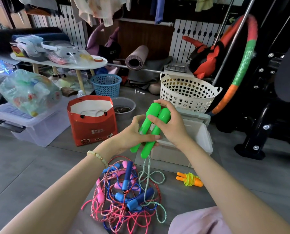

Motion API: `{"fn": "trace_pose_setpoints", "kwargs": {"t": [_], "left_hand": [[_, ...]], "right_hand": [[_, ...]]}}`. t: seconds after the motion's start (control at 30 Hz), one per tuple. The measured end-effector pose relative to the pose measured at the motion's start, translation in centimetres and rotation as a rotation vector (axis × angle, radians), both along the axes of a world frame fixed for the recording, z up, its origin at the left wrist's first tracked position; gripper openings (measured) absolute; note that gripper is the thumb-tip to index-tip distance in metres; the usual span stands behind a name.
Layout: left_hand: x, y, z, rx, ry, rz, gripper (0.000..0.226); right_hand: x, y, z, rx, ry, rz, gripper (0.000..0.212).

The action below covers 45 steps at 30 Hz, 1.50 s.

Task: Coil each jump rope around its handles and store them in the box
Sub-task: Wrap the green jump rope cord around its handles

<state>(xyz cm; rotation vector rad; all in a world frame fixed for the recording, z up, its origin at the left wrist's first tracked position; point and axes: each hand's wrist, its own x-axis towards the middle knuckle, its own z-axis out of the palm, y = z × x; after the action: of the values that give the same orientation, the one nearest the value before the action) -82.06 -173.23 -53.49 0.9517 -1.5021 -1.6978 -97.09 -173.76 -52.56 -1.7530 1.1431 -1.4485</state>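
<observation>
Nearest me, a tangle [122, 193] of pink, blue and red ropes with their handles lies on the grey floor between the forearms. Just right of it, apart from the pile, is an orange rope [189, 180], its yellow cord wound around its two handles.

Above the tangle I see both hands clamped on the green handles [151, 128], held side by side and tilted in the air in front of the box [202, 134]. The left hand [134, 135], with a bead bracelet [97, 157] at the wrist, curls round their lower half with the thumb laid across. The right hand [172, 126] grips their upper ends. The green cord [148, 166] hangs loose from the lower ends and loops over the floor into the pile's right edge.

The box stands open on the floor behind the right hand. Left of it is a red bag [92, 127], and further left a clear bin [32, 129]. Beyond these I see a white basket [188, 96], a blue basket [106, 85] and a rolled mat [136, 58].
</observation>
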Motion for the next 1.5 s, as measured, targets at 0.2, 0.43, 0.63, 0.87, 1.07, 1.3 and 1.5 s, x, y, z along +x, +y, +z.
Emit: {"fn": "trace_pose_setpoints", "kwargs": {"t": [0.2, 0.43, 0.63, 0.87, 1.07, 1.3, 1.5], "left_hand": [[0.7, 0.1, 0.1, 0.045, -0.068, -0.168, 0.012], [0.7, -0.2, 0.2, 0.022, -0.064, -0.092, 0.024], [0.5, -0.1, 0.3, 0.005, -0.153, -0.055, 0.018], [0.3, -0.1, 0.3, 0.019, -0.048, -0.054, 0.026], [0.8, 0.0, 0.8, 0.07, -0.076, -0.071, 0.022], [0.8, -0.1, 0.8, 0.007, -0.157, -0.042, 0.019], [0.6, 0.2, 1.0, 0.021, -0.068, 0.009, 0.02]], "right_hand": [[0.3, 0.1, -0.3, -0.006, 0.079, 0.033, 0.042], [0.3, -0.1, -0.1, -0.02, 0.004, 0.0, 0.04], [0.1, -0.3, -0.5, -0.02, -0.017, -0.037, 0.04], [0.0, -0.4, 0.0, -0.036, -0.089, -0.01, 0.038], [0.4, -0.7, -0.6, -0.043, -0.13, -0.033, 0.038], [0.6, -0.9, -0.9, -0.019, -0.15, -0.04, 0.038], [0.7, -0.7, -1.0, 0.323, -0.34, 0.107, 0.075]]}}
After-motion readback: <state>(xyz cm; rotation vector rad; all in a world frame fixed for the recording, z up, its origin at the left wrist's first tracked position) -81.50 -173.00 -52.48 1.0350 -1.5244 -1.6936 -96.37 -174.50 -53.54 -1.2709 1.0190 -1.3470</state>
